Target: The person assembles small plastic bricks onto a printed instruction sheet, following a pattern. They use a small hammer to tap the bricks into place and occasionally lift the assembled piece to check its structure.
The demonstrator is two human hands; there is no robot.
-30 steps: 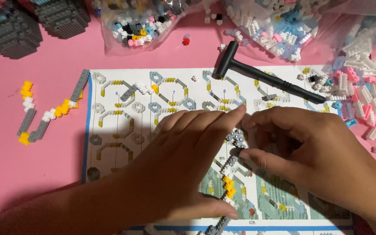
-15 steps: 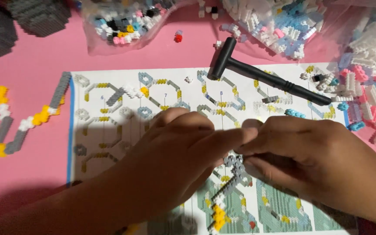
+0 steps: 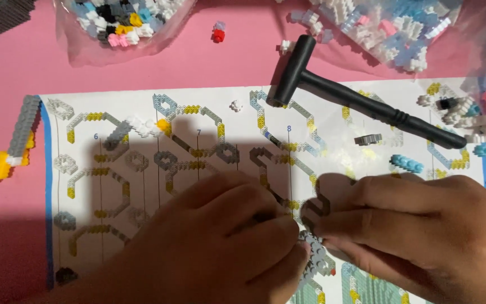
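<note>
head view: both hands low on the instruction sheet (image 3: 142, 101), which lies flat on the pink table (image 3: 198, 62). left hand (image 3: 220, 242) and right hand (image 3: 417, 236) meet fingertip to fingertip near the sheet's bottom edge, both pinching a small grey brick strip (image 3: 316, 256) between them — left fingers curled over its upper end, right fingers pressing in from the side. the strip runs down toward the bottom edge, a bit of yellow showing lower down; most of it is hidden by the hands.

black hammer (image 3: 361, 98) lies across the sheet's top right part, head by the top edge, handle pointing toward the right edge — well apart from the hands. small blue piece (image 3: 406, 164) just above the right hand, on the sheet. small dark grey piece (image 3: 368, 139) sits just under the hammer handle. grey-white-yellow bit (image 3: 136, 128) lies on the sheet's upper left part.

grey and yellow chain (image 3: 12, 146) lies off the sheet's left edge, on the table. clear bag of mixed bricks (image 3: 119, 22) at the table's top edge, another bag of pale bricks (image 3: 395, 28) at top right. loose red piece (image 3: 217, 35) between the bags.
</note>
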